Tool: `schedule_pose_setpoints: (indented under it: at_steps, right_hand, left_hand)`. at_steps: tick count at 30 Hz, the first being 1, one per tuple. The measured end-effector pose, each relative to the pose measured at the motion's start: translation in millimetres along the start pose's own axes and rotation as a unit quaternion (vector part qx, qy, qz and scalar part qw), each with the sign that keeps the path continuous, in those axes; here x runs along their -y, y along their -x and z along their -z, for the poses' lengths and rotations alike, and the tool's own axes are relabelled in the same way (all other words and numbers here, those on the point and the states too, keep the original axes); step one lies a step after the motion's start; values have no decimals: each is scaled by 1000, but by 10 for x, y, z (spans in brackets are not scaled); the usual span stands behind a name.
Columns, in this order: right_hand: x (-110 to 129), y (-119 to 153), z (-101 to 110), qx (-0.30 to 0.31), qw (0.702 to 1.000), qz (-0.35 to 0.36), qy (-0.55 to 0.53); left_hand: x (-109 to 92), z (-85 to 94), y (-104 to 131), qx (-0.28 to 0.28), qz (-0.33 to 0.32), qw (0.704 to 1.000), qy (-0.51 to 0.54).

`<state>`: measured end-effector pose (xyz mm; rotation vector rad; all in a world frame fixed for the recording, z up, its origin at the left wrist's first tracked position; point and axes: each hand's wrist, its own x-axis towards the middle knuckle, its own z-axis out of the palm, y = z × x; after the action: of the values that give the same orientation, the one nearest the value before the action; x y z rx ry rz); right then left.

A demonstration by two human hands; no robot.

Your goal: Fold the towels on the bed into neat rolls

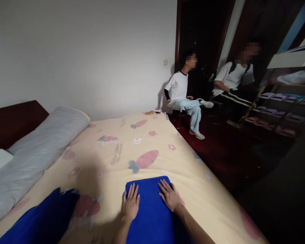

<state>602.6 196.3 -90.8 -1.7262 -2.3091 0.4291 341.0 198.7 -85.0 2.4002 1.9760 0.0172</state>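
Observation:
A blue cloth (151, 210) lies flat on the bed (193, 189), its far edge straight and its near part running out of the frame's bottom. My left hand (131, 203) rests on its left edge, fingers spread and pointing away from me. On the cloth's far right corner lies my right hand (169, 196), palm down with the fingers apart. Neither hand grips anything. More blue cloth (44, 217) is bunched in a loose heap to the left, untouched by either hand.
Grey pillows (51, 135) lie along the left, by a dark red headboard (17, 118). Beyond the bed's far right corner sits a person (180, 88); another person (231, 81) sits farther right, near a rack (279, 98) of shoes. A small tan item (149, 112) lies at the far edge.

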Motion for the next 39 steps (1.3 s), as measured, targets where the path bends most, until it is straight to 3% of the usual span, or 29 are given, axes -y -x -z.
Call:
schedule_pose_setpoints:
  at_steps: [4, 10, 15, 18, 21, 23, 26, 28, 30, 32, 34, 37, 39]
  right_hand:
    - [-107, -65, -91, -33, 999, -20, 23]
    - [-45, -119, -143, -35, 997, -64, 18]
    - [186, -142, -113, -26, 994, -104, 29]
    - [418, -170, -198, -26, 999, -32, 1]
    - [521, -208, -264, 23, 998, 46, -35]
    - [429, -224, -248, 27, 999, 0, -25]
    - [83, -231, -143, -10, 990, -137, 21]
    - [-157, -233, -59, -14, 986, -160, 38]
    - [-278, -243, 1, -11, 989, -140, 46]
    - [-219, -252, 12, -34, 988, -141, 53]
    - [1, -242, -40, -53, 988, -135, 45]
    - [441, -148, -210, -22, 998, -61, -1]
    - [666, -32, -335, -1, 999, -35, -23]
  left_hand:
    - [97, 18, -81, 14, 48, 999, -3]
    - [116, -23, -113, 2, 51, 999, -10]
    - [-53, -96, -88, -55, 37, 998, -20]
    - [-291, -188, -80, -86, -38, 996, 15]
    - [-402, -230, -97, -58, -65, 995, 37]
    - [-306, -195, -104, -32, -22, 999, 31]
    - [36, -61, -98, -8, 57, 998, 5]
    - [250, 46, -101, 6, 64, 998, -6]
    - [332, 124, -117, 0, 59, 998, -17]
    - [241, 136, -130, -36, 59, 997, -24]
    - [10, 56, -111, -75, 38, 996, -11]
    - [-412, -197, 6, -93, -37, 995, 22]
    - [-615, -374, 128, -88, -52, 994, 26]
